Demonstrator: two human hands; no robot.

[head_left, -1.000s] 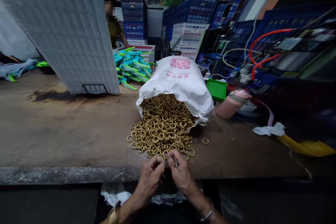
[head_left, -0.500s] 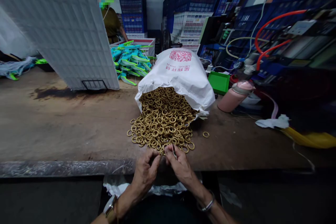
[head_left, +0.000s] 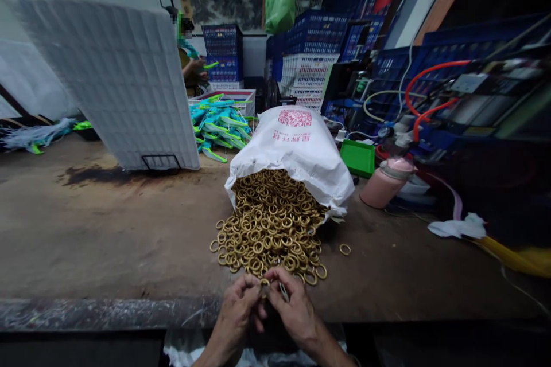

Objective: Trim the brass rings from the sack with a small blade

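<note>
My left hand (head_left: 236,311) is closed, its thumb and forefinger pinching a brass-coloured ring (head_left: 264,282) at the table's near edge. Right beside it, my right hand (head_left: 297,309) is closed too, with its fingertips at the same ring. A small metal tool (head_left: 283,291) sticks out between the right thumb and forefinger; most of it is hidden, so its kind does not show. Just beyond both hands lies a heap of loose rings (head_left: 267,235), spilling from the mouth of a white woven sack (head_left: 297,143) that lies on its side.
One stray ring (head_left: 345,249) lies right of the heap. A leaning pale panel (head_left: 116,80) stands left. Behind are a pile of teal-and-green plastic pieces (head_left: 219,123) and a person (head_left: 191,66). To the right are a green tray (head_left: 358,157), a pink bottle (head_left: 385,183) and hosed equipment (head_left: 473,83).
The view has tilted up, so everything sits lower. My hands have come together, with a ring now visible between the fingertips. The person behind has raised a hand with a green-and-teal piece.
</note>
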